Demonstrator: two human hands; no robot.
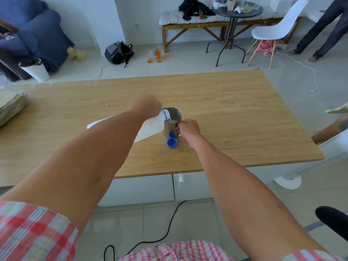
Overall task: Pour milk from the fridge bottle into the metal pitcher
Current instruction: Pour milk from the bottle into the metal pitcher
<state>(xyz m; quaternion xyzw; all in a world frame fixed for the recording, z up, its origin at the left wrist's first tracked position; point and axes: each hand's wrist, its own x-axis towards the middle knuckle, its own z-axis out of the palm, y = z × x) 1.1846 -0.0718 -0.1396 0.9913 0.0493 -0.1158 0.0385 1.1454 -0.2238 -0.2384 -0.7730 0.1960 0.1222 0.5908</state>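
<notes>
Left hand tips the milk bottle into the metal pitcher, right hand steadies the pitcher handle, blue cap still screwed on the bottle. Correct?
Not quite: the blue cap is off, lying on the table in front of the metal pitcher. Head view shows it. The left hand tipping the milk bottle and right hand on the handle are right.

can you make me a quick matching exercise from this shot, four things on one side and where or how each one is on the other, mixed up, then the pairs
Things:
1. bottle
2. cap
3. pitcher
4. right hand

States:
A. lies on the table, off the bottle
B. tilted, neck over the pitcher's rim
C. grips the pitcher's handle
D. stands upright with some milk inside

Pairs: 1-B, 2-A, 3-D, 4-C
</notes>
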